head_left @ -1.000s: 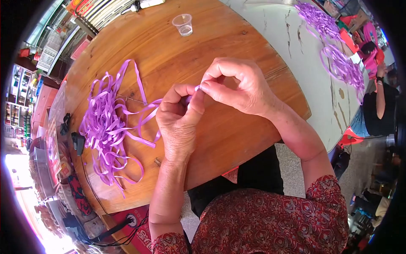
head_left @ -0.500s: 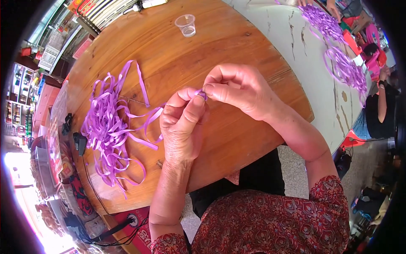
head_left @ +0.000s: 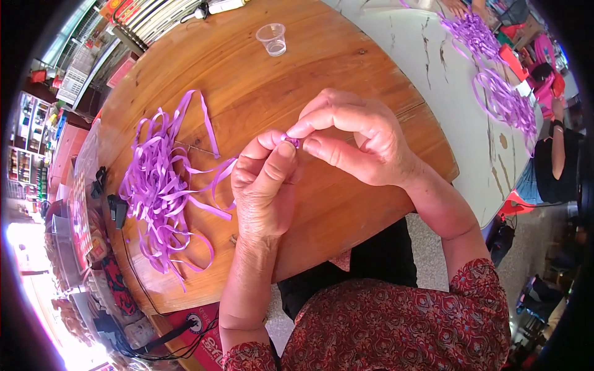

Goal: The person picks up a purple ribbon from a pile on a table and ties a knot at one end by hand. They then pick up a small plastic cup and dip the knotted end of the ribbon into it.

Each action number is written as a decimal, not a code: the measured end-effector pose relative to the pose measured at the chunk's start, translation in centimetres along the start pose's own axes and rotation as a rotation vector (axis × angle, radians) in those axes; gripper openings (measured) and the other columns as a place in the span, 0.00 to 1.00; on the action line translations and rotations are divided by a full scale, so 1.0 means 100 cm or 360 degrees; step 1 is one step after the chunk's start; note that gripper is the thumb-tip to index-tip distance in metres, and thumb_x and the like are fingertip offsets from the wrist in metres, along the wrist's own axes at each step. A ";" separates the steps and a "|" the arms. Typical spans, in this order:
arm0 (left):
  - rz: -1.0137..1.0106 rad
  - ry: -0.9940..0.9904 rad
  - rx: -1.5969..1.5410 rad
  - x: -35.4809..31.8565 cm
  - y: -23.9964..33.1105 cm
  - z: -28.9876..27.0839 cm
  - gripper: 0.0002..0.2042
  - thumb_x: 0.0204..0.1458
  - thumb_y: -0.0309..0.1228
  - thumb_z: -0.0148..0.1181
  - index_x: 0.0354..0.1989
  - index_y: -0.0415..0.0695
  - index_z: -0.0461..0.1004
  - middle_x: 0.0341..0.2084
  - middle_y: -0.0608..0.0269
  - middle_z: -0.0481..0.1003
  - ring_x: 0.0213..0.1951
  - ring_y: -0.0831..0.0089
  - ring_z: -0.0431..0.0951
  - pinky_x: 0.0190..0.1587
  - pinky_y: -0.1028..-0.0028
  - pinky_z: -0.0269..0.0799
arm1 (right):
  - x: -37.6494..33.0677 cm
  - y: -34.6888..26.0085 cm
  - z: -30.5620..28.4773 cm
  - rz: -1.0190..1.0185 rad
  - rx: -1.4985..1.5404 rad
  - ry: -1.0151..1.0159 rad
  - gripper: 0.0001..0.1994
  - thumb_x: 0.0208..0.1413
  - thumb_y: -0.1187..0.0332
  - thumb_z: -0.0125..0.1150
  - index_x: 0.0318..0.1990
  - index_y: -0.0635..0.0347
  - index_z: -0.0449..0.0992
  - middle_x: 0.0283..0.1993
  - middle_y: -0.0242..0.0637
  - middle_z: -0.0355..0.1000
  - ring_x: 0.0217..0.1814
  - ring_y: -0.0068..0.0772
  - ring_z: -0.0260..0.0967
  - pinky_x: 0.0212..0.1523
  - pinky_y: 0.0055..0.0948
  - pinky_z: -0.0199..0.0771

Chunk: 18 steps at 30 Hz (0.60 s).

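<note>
Over a round wooden table (head_left: 278, 93), my left hand (head_left: 265, 185) and my right hand (head_left: 352, 142) meet fingertip to fingertip. Between the thumbs and forefingers they pinch a small rolled bit of purple ribbon (head_left: 291, 140). A strand of that ribbon (head_left: 219, 173) trails left from under my left hand toward a loose heap of purple ribbon strips (head_left: 158, 185) lying on the table's left side.
A clear plastic cup (head_left: 272, 38) stands at the table's far edge. A pale marbled table (head_left: 445, 93) to the right carries more purple ribbon piles (head_left: 504, 99), with another person (head_left: 557, 154) seated beside it. Black cables and a plug (head_left: 114, 210) lie at the left rim.
Both hands have drawn a little toward me and closed tighter together on the ribbon bit. The ribbon heap stays where it was.
</note>
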<state>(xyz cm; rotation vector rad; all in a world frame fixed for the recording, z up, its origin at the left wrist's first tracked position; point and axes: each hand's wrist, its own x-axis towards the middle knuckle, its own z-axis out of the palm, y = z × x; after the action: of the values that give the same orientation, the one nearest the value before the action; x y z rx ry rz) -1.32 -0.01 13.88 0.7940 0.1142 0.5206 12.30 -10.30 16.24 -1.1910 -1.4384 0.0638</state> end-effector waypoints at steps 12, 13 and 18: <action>-0.0068 -0.0041 0.0008 0.001 -0.001 -0.004 0.06 0.52 0.21 0.57 0.38 0.40 0.73 0.30 0.67 0.73 0.26 0.83 0.64 0.27 0.82 0.58 | 0.001 0.000 -0.002 -0.0069 -0.0069 0.0001 0.07 0.43 0.79 0.66 0.31 0.60 0.77 0.29 0.31 0.71 0.31 0.25 0.69 0.29 0.22 0.68; -0.0101 -0.0049 -0.0006 0.001 -0.001 -0.004 0.06 0.52 0.21 0.58 0.38 0.40 0.73 0.31 0.67 0.74 0.26 0.82 0.64 0.28 0.81 0.58 | 0.001 0.000 -0.002 -0.0109 -0.0072 0.0019 0.06 0.43 0.80 0.65 0.30 0.61 0.77 0.28 0.32 0.71 0.30 0.25 0.69 0.29 0.21 0.67; -0.0111 -0.0031 0.0030 -0.003 -0.001 0.001 0.07 0.51 0.20 0.58 0.39 0.40 0.73 0.32 0.67 0.74 0.29 0.82 0.66 0.32 0.81 0.61 | -0.003 -0.003 -0.002 0.0050 0.0163 0.0002 0.05 0.45 0.82 0.59 0.29 0.64 0.73 0.30 0.33 0.70 0.30 0.22 0.67 0.29 0.20 0.65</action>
<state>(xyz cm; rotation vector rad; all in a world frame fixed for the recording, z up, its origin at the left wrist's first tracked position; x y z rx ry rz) -1.53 -0.29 13.89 0.8103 0.1285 0.4465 12.21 -10.68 16.27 -1.1294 -1.3991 0.1567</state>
